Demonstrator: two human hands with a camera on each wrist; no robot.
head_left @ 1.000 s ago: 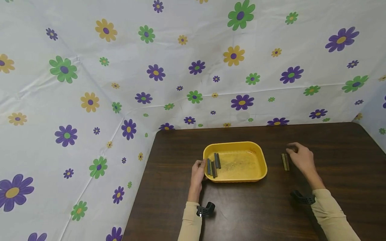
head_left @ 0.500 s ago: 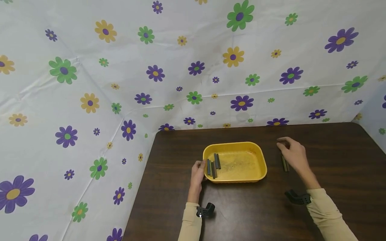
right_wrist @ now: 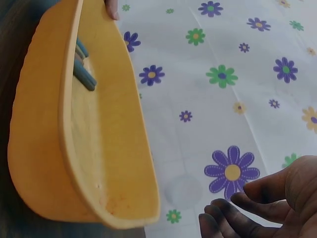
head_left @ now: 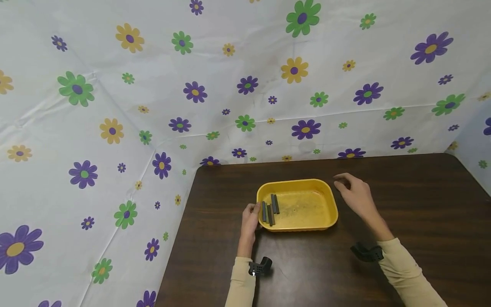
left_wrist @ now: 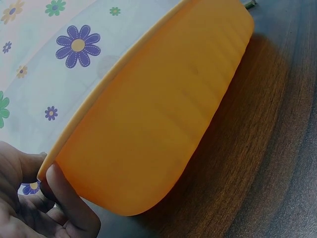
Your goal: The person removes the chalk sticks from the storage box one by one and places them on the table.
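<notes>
Reaching leftward, my loosely curled right hand (head_left: 358, 196) is nearing the scuffed yellow tray (head_left: 307, 209); my left hand (head_left: 250, 218) is pinching its rim.

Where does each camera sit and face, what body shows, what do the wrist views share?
Head: on the head, facing forward and down at table, tray and flowered sheet; left hand, right hand and sleeves show.
Left wrist: on that wrist, facing the tray's outer wall; left hand grips tray.
Right wrist: on that wrist, looking into tray at sticks; right hand shows, plus part of left hand.
Shared: tray, flowered sheet, left hand.
</notes>
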